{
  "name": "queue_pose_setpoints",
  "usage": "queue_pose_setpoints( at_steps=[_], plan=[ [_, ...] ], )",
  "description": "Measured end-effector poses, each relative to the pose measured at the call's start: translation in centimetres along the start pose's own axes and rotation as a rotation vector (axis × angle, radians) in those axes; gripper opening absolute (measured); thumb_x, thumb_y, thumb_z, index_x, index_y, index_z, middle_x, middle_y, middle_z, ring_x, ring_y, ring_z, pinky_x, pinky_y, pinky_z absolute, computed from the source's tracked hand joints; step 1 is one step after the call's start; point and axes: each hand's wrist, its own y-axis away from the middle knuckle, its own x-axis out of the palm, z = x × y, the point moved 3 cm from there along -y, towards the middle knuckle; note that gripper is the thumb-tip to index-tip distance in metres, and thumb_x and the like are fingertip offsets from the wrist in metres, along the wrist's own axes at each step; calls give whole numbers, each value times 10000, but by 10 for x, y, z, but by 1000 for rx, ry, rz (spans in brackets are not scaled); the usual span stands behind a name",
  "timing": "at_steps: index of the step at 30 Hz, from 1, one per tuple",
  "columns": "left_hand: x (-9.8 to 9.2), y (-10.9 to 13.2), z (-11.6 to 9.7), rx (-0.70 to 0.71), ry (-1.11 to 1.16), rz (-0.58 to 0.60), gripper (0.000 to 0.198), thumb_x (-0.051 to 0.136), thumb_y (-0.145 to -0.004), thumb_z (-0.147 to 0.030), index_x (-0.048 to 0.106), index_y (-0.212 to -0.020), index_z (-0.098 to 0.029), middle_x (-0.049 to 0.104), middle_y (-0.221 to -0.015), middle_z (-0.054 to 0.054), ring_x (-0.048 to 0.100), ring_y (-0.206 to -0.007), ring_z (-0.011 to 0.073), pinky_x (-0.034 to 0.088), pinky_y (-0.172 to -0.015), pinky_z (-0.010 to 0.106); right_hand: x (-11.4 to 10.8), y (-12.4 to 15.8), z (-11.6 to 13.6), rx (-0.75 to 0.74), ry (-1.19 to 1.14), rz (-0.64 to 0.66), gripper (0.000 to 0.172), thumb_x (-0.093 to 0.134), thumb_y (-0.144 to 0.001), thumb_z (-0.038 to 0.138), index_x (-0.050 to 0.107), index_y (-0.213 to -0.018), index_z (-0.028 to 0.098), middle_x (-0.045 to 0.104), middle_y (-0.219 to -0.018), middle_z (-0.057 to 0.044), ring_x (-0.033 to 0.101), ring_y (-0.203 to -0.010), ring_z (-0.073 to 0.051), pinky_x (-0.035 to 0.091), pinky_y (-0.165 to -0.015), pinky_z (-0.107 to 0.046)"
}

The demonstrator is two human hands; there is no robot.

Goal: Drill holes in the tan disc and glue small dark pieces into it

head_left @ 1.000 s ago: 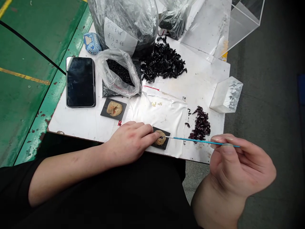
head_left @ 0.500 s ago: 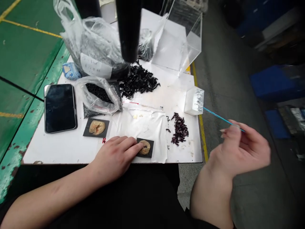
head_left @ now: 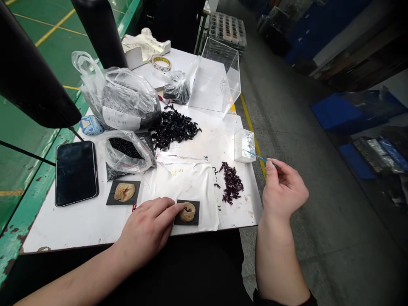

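My left hand (head_left: 148,223) rests at the table's front edge, its index finger on a tan round piece (head_left: 188,211) glued to a dark square card (head_left: 195,220), holding it down. Its thumb is hidden. Under the card lies a white cloth (head_left: 188,180). My right hand (head_left: 284,185) is closed around a thin blue stick (head_left: 259,157), pinched between thumb and fingers. The stick's far end reaches a small white block-shaped container (head_left: 240,146); whether the tip is inside I cannot tell. Nearby is a pile of dark purple pieces (head_left: 232,183).
Another card with a tan piece (head_left: 124,192) lies left, beside a phone (head_left: 76,173). Behind are an open bag of black grains (head_left: 126,148), shiny black pieces (head_left: 175,127), a large plastic bag (head_left: 127,95), a tape roll (head_left: 161,63) and a clear box (head_left: 216,80). A black post (head_left: 35,72) overhangs the left.
My head view has shifted, showing more of the table's far side. My right hand stays on the blue stick, whose tip now overlaps the container's front. My left hand keeps its place on the card.
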Motion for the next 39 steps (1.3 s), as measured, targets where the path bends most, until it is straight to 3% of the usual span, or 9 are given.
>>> queue_pose_setpoints(
  at_steps=[5, 9, 11, 13, 16, 19, 22, 30, 39],
  plan=[
    [-2, -2, 0, -32, 41, -20, 313, 499, -1097, -103, 692, -1326, -193, 749, -1140, 60, 734, -964, 206, 584, -818, 337, -4, 9, 1, 53, 41, 118, 373, 811, -985, 472, 858, -1208, 177, 830, -1159, -106, 765, -1005, -225, 606, -887, -372],
    [-3, -1, 1, -51, 95, -26, 314, 507, -1095, -89, 704, -1316, -193, 767, -1158, 61, 737, -986, 211, 595, -838, 351, -13, 23, 47, -184, 76, 27, 490, 901, -899, 365, 806, -1349, 193, 762, -1346, -146, 721, -1244, -311, 595, -1014, -468],
    [-2, -1, 1, -55, 120, -33, 304, 520, -1098, -88, 709, -1310, -196, 777, -1184, 64, 739, -1005, 215, 600, -862, 355, -8, 28, 77, -323, -12, 35, 433, 892, -906, 261, 803, -1326, 207, 764, -1298, -126, 723, -1214, -286, 585, -1064, -470],
    [-2, 0, 2, -60, 134, -43, 288, 535, -1101, -88, 714, -1298, -197, 784, -1193, 64, 740, -1019, 216, 604, -880, 354, 12, 29, 102, -436, -56, 230, 310, 851, -950, 212, 805, -1257, 218, 787, -1193, -83, 739, -1112, -238, 589, -1033, -416],
    [-2, 1, 2, -62, 144, -71, 280, 538, -1100, -78, 714, -1287, -191, 787, -1178, 63, 742, -1021, 209, 608, -888, 342, 61, 24, 125, -522, 8, 647, 153, 754, -1044, 254, 804, -1180, 207, 798, -1156, -67, 742, -1089, -243, 572, -1020, -416],
    [-4, 2, 3, -61, 154, -130, 279, 538, -1095, -67, 713, -1280, -181, 787, -1152, 61, 743, -995, 196, 607, -862, 318, 113, 19, 140, -509, 138, 963, 200, 669, -1095, 276, 819, -1220, 236, 796, -1228, -65, 735, -1159, -259, 549, -1040, -419],
    [-4, 4, 5, -70, 162, -182, 264, 552, -1095, -75, 718, -1270, -182, 790, -1143, 58, 751, -1007, 195, 615, -873, 311, 153, 20, 157, -554, 264, 1123, 249, 613, -1115, 290, 821, -1248, 251, 781, -1283, -72, 725, -1175, -263, 529, -1037, -412],
    [2, 9, 8, -100, 202, -154, 259, 564, -1081, -102, 730, -1259, -193, 798, -1159, 59, 764, -1017, 224, 635, -875, 360, 199, 41, 175, -589, 301, 1104, 213, 645, -1044, 288, 811, -1109, 171, 748, -1172, -141, 704, -1108, -326, 507, -949, -443],
    [0, 8, 7, -75, 172, -156, 259, 540, -1076, -96, 727, -1232, -185, 803, -1130, 67, 758, -986, 220, 622, -846, 359, 187, 26, 158, -299, -5, 929, 70, 656, -964, 233, 721, -974, 209, 765, -1043, -63, 708, -935, -215, 543, -866, -347]
  ],
)
